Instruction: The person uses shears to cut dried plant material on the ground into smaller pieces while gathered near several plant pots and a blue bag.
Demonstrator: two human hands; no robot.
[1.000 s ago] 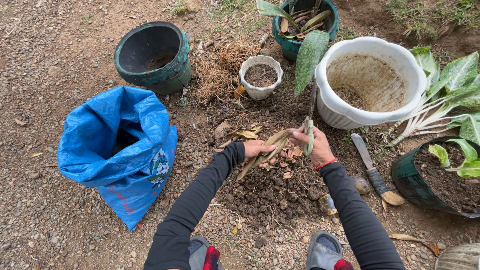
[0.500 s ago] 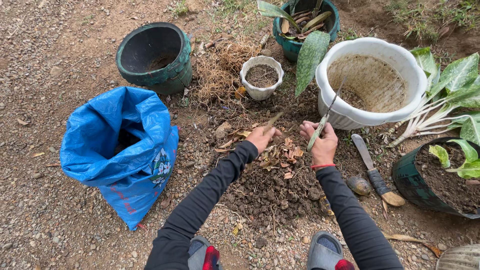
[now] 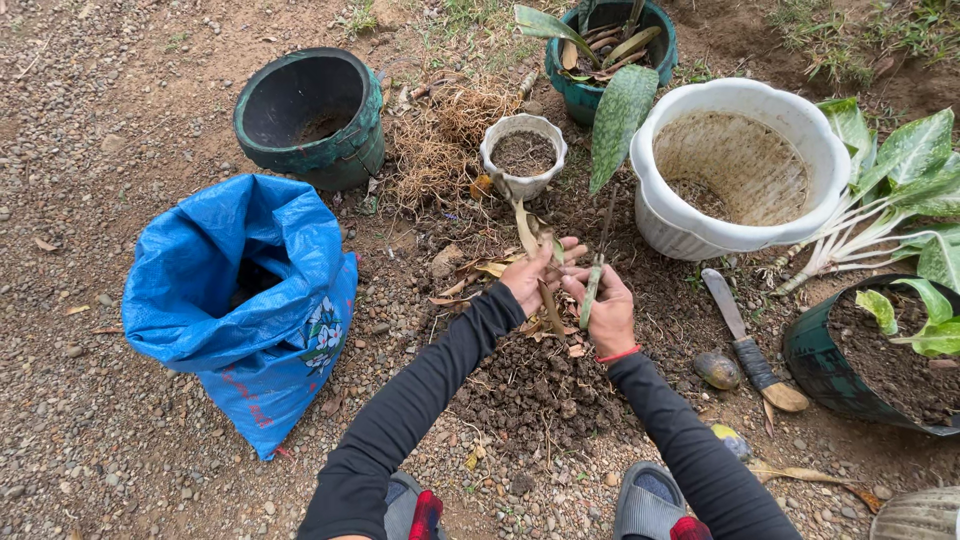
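Note:
My right hand (image 3: 608, 312) grips the stem of a plant (image 3: 592, 290) whose long speckled green leaf (image 3: 618, 120) rises toward the pots. My left hand (image 3: 535, 272) is right beside it, fingers closed on a dry brown leaf (image 3: 524, 226) that hangs from the same plant. Both hands are over a heap of dark soil (image 3: 535, 385) strewn with dry leaf scraps. Both arms wear black sleeves, and a red band sits on the right wrist.
A blue sack (image 3: 245, 300) lies open at left. Behind stand a dark green pot (image 3: 312, 115), a small white pot of soil (image 3: 523, 152), a large white pot (image 3: 740, 165) and a teal pot (image 3: 608, 40). A knife (image 3: 748, 345) and a black soil-filled pot (image 3: 880, 355) lie right.
My hands have drawn closer together. The left hand has taken hold of the dry brown leaf and lifted it up beside the stem held in the right hand.

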